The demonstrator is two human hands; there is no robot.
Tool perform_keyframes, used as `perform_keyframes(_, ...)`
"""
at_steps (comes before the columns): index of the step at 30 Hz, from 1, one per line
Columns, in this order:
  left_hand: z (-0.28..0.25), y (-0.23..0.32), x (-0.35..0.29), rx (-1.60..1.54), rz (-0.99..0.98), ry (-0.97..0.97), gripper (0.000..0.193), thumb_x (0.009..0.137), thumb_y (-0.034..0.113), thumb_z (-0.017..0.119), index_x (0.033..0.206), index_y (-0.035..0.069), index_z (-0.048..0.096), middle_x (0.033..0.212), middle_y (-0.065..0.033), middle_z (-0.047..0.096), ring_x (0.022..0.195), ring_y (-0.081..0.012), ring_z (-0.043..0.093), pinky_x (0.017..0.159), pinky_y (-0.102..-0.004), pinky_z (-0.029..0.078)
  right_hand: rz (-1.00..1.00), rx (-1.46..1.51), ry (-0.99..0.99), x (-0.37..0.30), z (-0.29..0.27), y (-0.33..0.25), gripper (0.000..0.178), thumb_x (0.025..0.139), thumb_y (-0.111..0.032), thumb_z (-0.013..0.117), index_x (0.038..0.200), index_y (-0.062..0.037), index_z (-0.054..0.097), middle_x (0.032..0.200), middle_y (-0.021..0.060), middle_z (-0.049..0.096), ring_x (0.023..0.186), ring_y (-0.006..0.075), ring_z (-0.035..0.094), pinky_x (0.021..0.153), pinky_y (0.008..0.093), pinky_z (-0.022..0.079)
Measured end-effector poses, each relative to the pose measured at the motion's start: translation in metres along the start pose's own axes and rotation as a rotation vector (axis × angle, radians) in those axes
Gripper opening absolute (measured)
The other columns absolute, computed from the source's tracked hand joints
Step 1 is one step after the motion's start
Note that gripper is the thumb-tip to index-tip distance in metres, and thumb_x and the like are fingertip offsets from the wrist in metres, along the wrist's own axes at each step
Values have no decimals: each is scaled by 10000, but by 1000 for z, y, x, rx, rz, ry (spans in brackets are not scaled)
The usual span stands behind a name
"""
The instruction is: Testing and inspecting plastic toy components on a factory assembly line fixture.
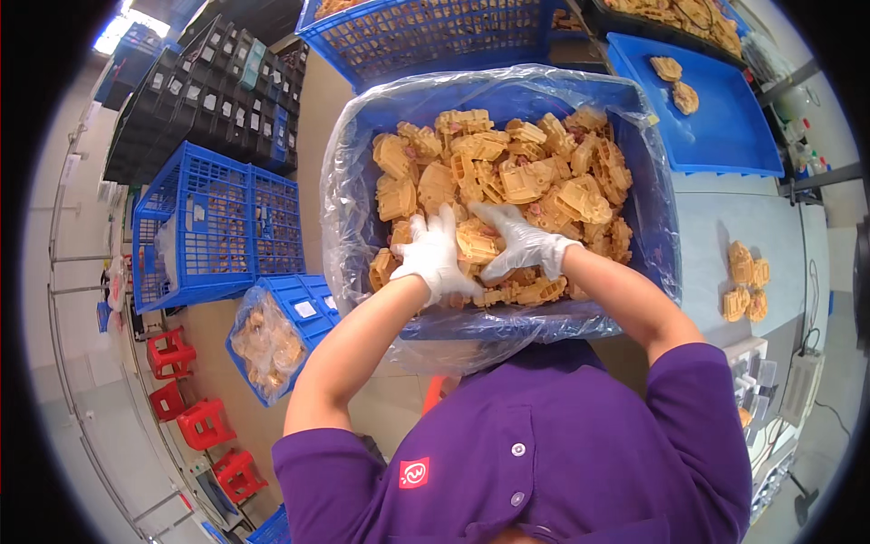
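A blue bin [657,208] lined with clear plastic stands right in front of me, heaped with tan moulded plastic parts [530,181]. Both hands wear thin white gloves and reach into the near half of the heap. My left hand [433,254] rests on the parts with its fingers spread. To its right, my right hand [527,245] has its fingers stretched out and its thumb apart. One tan part [478,243] lies between the two hands, close to the fingertips of the right; I see no firm grip on it. Some fingertips are partly hidden among the parts.
A blue tray [725,127] with two tan parts lies at the right, above a pale table [716,218] holding several more. Blue crates [217,227] and a bagged bin [267,344] stand left, near red stools [204,423]. Another crate [426,41] adjoins the bin's far side.
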State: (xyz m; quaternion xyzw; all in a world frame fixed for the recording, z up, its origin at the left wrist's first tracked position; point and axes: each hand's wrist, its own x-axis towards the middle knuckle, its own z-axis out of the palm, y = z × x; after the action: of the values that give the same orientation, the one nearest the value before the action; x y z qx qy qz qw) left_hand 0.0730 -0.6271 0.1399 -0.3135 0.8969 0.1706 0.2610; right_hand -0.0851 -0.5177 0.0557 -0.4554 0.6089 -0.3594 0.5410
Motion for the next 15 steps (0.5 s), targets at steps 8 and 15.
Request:
perform_keyframes(8,-20,-9,39,-82,-55,-26,1268,423,397,936,1446,6,298,1278,-249,579,1241,-430,487,1025,-469,450,310,-70,131,15,8,9,1479,437,-599,923,1588,-110,134,1600,299,140,1478,469,162,1209,444,208)
perform_keyframes(15,7,15,21,22,14,-56,1429,450,479,939,1569,114,130,1516,-178,351,1425,-408,290,999,-831,231,-12,-372,-97,29,-18,54,952,601,-548,901,1406,-190,539,1402,28,575,1249,170,552,1041,338,461)
